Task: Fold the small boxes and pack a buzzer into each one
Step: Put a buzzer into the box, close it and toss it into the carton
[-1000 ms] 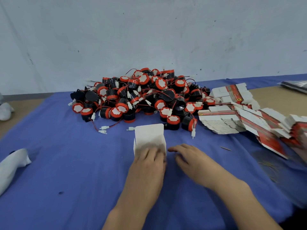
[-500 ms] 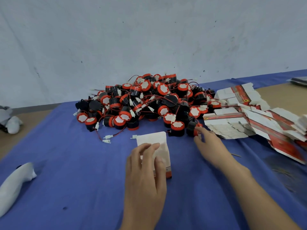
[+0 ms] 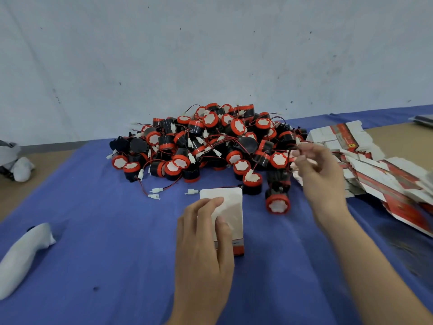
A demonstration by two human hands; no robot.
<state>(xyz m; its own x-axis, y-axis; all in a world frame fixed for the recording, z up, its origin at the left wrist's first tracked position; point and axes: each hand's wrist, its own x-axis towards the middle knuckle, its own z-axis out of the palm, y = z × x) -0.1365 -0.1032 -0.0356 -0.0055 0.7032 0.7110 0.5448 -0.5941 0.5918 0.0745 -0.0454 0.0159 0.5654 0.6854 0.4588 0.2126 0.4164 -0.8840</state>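
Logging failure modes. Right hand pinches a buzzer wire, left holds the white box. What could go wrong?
The right hand pinches only the thin red wire of the black, red-rimmed buzzer; it could snag in the tangled buzzer pile and drag others along. The left hand grips the small white cardboard box; squeezing might deform it.

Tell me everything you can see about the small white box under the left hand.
The small white cardboard box lies flat on the blue cloth, just in front of the pile of red-and-black buzzers. Its broad top face is plain white with rounded far corners. The near end shows a red band with print too small to read. The left hand grips it, fingers over its left edge, thumb on top. Whether it is fully folded cannot be told.
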